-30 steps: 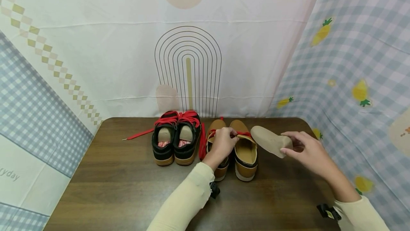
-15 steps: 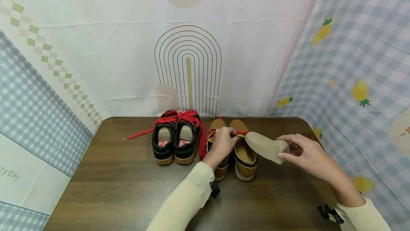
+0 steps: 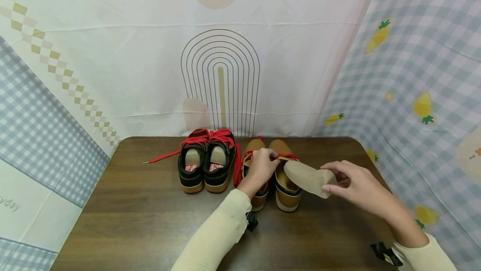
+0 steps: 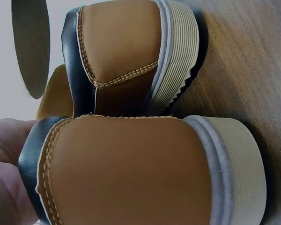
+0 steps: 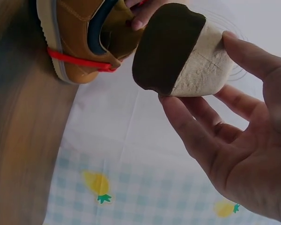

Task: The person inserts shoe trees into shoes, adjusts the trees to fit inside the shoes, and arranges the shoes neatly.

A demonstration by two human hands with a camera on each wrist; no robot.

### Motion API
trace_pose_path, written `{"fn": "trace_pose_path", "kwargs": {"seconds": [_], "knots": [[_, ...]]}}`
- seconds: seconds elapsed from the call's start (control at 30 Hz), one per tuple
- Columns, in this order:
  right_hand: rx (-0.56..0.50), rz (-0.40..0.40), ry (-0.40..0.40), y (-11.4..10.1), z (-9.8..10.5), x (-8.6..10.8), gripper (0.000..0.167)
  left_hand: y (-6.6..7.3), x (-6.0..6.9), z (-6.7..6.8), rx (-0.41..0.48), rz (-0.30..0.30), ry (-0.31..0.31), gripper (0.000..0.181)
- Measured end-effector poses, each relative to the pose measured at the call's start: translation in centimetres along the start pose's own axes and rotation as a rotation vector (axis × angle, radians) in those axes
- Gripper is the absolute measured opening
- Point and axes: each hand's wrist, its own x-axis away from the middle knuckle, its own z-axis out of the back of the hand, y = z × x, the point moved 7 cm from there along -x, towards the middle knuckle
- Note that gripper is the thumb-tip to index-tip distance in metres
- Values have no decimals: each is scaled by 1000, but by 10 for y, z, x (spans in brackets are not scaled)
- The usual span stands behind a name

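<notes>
My right hand (image 3: 351,183) grips the heel end of a beige, sole-shaped shoe insert (image 3: 310,177) between thumb and fingers. The insert's rounded toe end slants over the opening of the right tan shoe (image 3: 288,202). In the right wrist view its underside looks dark, with a pale fabric-like heel part (image 5: 203,65). My left hand (image 3: 261,166) reaches across the left tan shoe (image 3: 259,204), its fingertips pinching the right shoe's tongue (image 5: 126,35). Both tan shoes have red laces and stand heels toward me. The left shoe's opening is mostly hidden beneath my hand.
A pair of black shoes (image 3: 204,179) with red laces stands to the left, each with a beige insert (image 3: 218,156) inside. One lace (image 3: 163,157) trails left across the brown table (image 3: 143,216). Patterned cloth (image 3: 150,70) hangs behind and at the sides.
My right hand has moved left and slightly down, bringing the insert's toe end from beside the right tan shoe to over its opening. My left hand stays in place.
</notes>
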Motion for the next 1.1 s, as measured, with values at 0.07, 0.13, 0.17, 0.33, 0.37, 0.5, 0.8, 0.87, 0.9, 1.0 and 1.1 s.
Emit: {"fn": "trace_pose_path", "kwargs": {"seconds": [0.07, 0.13, 0.17, 0.33, 0.37, 0.5, 0.8, 0.87, 0.9, 1.0, 1.1], "knots": [[4, -4, -8, -2, -2, 0, 40, 0, 0, 0, -5, 1, 1, 5], [12, -7, -14, -3, -5, 1, 40, 0, 0, 0, -4, 0, -2, 5], [15, -7, -15, -4, -6, 1, 40, 0, 0, 0, -5, -1, -4, 5], [32, 18, -13, -12, -10, 2, 40, 0, 0, 0, 3, 8, -16, 5], [36, 22, -11, -13, -11, 2, 40, 0, 0, 0, 6, 12, -19, 6], [76, 5, -13, -16, -16, 1, 40, -2, 1, -1, 23, 20, -24, 6], [166, -51, -26, -21, -28, -5, 43, -1, 0, -1, 5, 6, -12, 5], [180, -55, -20, -22, -28, -7, 42, -1, 0, -1, 2, 6, -11, 6], [189, -57, -17, -23, -28, -8, 42, -1, 0, -2, 2, 8, -12, 6], [216, -55, -12, -26, -30, -12, 42, -1, 0, -2, 5, 16, -13, 6], [243, -53, -3, -28, -32, -15, 42, -1, 0, -1, 12, 14, -11, 6]]}}
